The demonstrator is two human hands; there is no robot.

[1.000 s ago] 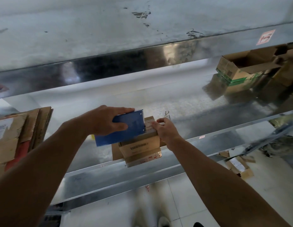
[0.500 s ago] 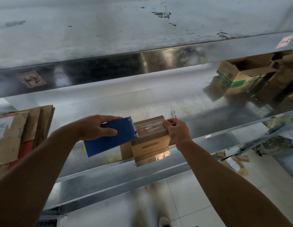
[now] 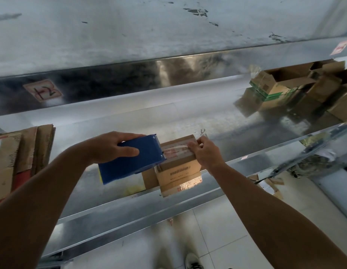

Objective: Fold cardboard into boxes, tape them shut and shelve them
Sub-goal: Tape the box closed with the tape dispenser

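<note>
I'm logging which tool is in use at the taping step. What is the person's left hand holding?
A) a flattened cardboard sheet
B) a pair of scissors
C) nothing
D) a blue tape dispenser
D: the left hand grips the blue tape dispenser, whose front edge sits at the top of the small cardboard box that the right hand holds.
</note>
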